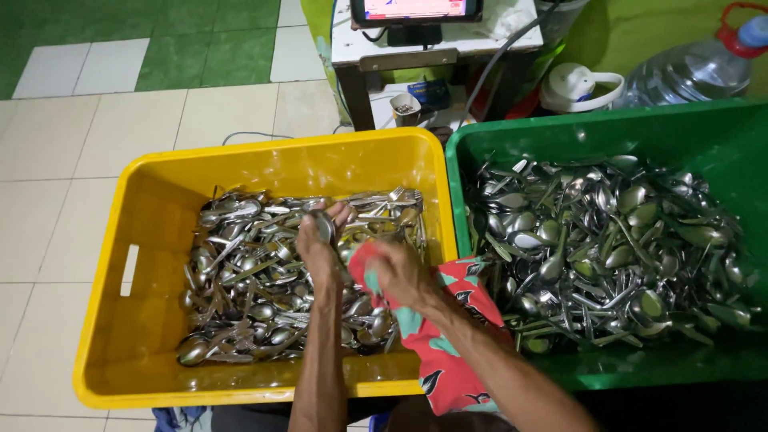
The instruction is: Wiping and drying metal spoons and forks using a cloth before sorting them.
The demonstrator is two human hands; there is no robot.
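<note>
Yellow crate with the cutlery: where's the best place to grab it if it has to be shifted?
The yellow crate has a slot handle cut through its left wall, just under the rim. Hook fingers in there from outside, on the floor side. The opposite wall butts against the green crate, so any matching slot is hidden and probably hard to reach.

Bare floor of the yellow plastic crate [144, 320] lay free at its left, heaped steel cutlery [264, 280] filled the rest, shared crate walls barred sideways passage toward the green plastic crate [720, 136].
</note>
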